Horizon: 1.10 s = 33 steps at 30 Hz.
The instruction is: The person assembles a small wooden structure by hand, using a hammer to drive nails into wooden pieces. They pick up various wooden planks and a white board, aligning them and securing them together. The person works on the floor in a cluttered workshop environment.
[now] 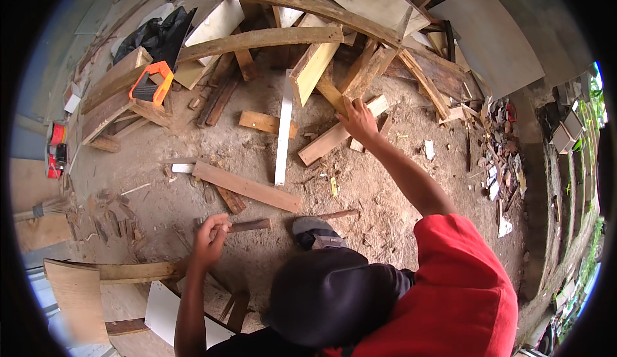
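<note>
Right hand (360,124): fingers appear pinching near end of narrow wood strip (330,93); strip runs from grip up-left into pile. Left hand (211,240): fingers wrapped round short wooden stick (252,226), which points rightward from grip.

Best drawn slowly along strip's own length; sideways yank could tip yellow board (313,68) just up-left of grip or long beam (308,11) farther above. Loose plank (334,140) just below right hand: keep knuckles clear. Stick best kept low, away from shoe (315,226) to its right.
</note>
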Each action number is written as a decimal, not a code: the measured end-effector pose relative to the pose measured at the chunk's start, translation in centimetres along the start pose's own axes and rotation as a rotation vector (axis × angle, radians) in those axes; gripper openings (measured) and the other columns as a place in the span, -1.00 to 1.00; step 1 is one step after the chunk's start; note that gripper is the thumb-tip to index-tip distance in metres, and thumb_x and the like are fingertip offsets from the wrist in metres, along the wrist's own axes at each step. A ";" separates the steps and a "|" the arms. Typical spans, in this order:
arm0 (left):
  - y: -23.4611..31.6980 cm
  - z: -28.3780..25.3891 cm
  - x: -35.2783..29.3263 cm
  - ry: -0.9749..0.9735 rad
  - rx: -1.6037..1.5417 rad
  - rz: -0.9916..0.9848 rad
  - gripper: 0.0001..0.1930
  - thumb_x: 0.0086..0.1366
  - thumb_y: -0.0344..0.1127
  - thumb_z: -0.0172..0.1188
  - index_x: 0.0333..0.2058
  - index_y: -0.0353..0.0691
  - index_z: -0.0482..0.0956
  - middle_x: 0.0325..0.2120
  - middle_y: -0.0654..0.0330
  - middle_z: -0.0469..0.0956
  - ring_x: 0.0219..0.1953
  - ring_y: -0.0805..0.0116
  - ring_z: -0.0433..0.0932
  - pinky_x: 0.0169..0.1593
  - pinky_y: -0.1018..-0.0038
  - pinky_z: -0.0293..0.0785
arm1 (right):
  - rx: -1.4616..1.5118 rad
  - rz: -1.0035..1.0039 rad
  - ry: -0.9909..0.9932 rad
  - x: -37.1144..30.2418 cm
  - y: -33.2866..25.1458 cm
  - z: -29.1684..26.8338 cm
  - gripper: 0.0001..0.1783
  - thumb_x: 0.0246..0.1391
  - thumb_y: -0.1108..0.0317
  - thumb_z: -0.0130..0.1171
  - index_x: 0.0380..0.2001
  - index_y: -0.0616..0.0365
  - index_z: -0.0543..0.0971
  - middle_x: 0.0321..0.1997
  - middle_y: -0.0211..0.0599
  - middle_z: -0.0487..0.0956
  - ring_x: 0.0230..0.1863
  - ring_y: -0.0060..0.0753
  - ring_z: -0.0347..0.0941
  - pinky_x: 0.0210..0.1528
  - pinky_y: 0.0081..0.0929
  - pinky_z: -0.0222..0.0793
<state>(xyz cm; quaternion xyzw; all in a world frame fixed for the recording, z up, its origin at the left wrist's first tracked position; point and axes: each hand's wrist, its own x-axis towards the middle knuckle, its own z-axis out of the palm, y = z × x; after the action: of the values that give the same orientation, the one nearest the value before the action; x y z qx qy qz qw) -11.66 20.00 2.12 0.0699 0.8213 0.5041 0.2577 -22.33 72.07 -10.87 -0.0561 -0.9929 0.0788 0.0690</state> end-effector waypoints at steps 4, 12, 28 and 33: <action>3.4 -1.1 3.5 -0.052 0.353 0.170 -0.65 0.48 -0.27 0.07 0.11 -0.35 0.50 -0.13 0.07 0.66 -0.08 0.33 0.61 0.06 0.33 0.50 | 0.189 0.079 0.064 -2.6 -1.5 -0.2 -0.25 0.20 0.09 0.25 0.36 0.08 0.25 0.19 0.27 0.38 0.21 0.30 0.39 0.21 0.03 0.38; 11.5 2.0 10.1 -0.021 0.111 0.444 -0.67 0.44 -0.35 0.08 0.14 -0.23 0.51 -0.12 0.12 0.66 -0.05 0.33 0.61 0.07 0.35 0.48 | 0.248 0.271 0.058 -2.9 1.0 -3.1 -0.62 0.19 0.16 0.25 0.04 0.02 0.62 0.15 -0.17 0.56 0.19 0.00 0.47 0.14 -0.07 0.43; 10.2 8.0 14.9 -0.140 -0.041 0.267 -0.69 0.48 -0.31 0.09 0.12 -0.27 0.50 -0.14 0.20 0.62 -0.10 0.46 0.55 0.04 0.47 0.46 | -0.177 0.770 -0.225 -1.7 28.3 -7.2 0.13 0.05 0.04 0.41 0.47 0.30 -0.01 0.53 0.06 0.11 0.54 0.15 0.02 0.44 0.23 0.09; 7.9 9.0 14.0 -0.170 -0.055 0.226 -0.70 0.46 -0.36 0.10 0.10 -0.32 0.51 -0.15 0.15 0.65 -0.11 0.45 0.57 0.01 0.46 0.47 | 0.189 0.632 -0.305 -0.8 22.5 -6.0 -0.57 0.22 0.17 0.22 0.07 0.16 0.53 0.01 -0.02 0.58 0.07 -0.05 0.51 0.16 -0.03 0.50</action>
<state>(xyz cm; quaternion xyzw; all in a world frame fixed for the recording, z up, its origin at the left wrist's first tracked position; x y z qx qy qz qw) -20.39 36.15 0.76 0.1971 0.7694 0.5444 0.2698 -18.37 94.94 -8.80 -0.3412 -0.9137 0.1952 -0.1027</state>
